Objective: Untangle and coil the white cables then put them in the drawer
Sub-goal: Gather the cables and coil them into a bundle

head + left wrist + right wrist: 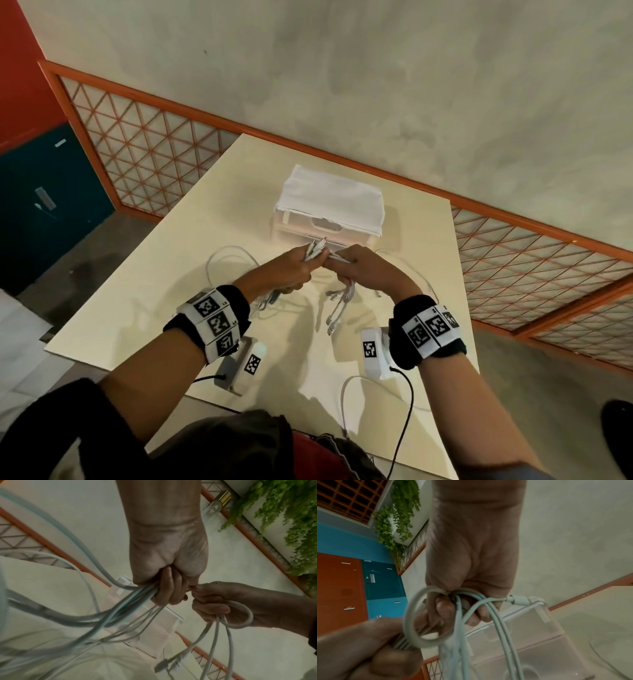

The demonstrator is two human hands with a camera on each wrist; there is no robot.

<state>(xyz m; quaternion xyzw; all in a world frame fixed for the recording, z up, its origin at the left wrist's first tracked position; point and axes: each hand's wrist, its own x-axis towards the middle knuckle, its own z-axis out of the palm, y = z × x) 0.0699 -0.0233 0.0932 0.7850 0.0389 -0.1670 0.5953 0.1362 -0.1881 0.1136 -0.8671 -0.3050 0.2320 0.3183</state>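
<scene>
Hands meet above the middle of the pale cream rectangular table (191, 219), just in front of the translucent white plastic drawer unit (329, 212) whose top is covered by a folded white cloth (330, 193). The left hand (291, 270) has its fingers (169, 588) curled tight round a bundle of thin white cables (130, 601), with plug ends poking out past the knuckles toward the drawer front. The right hand (363, 270) touches it knuckle to knuckle; its fingers (443, 609) are curled round several more strands, one of which forms a small closed loop (419, 616) beside the thumb, and a white connector (518, 599) sticks out on the far side of the fist. Loose lengths hang from both fists down to the table, ending in plugs (334, 318) that lie between the two wrists, and other loops trail on the table to the left (226, 260) and right of the hands. The drawer unit stands near the far edge of the table, close to the orange-framed lattice railing (137, 144) that runs behind it; bare table lies on both sides of it. The near edge of the table runs under the forearms, where one cable (344, 404) crosses it and hangs over. Grey concrete floor (376, 68) lies open beyond the railing.
</scene>
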